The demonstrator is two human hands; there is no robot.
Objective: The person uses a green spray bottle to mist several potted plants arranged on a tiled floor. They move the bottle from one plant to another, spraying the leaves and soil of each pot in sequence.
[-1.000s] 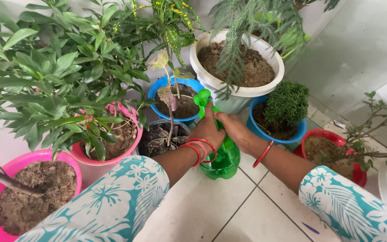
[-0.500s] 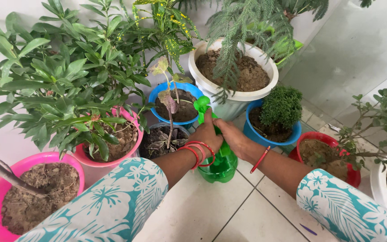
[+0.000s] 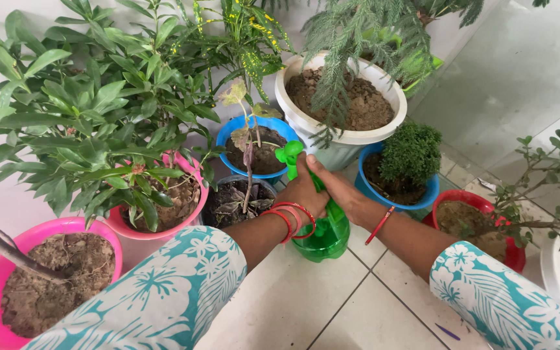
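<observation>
Both hands are gripping a green spray bottle [image 3: 324,232] held over the floor tiles [image 3: 332,304] in the middle of the pots. The left hand [image 3: 303,191] is wrapping the neck from the left, the right hand [image 3: 338,188] is closing on it from the right. The nozzle [image 3: 288,152] is pointing toward the blue pot [image 3: 228,133] just beyond, with the white pot [image 3: 351,139] further right

Both hands, left hand [image 3: 303,191] beside right hand [image 3: 339,188], meet on the spray bottle [image 3: 324,233] above the tiled floor [image 3: 306,304], with potted plants [image 3: 341,97] ringed behind and to either side.
</observation>
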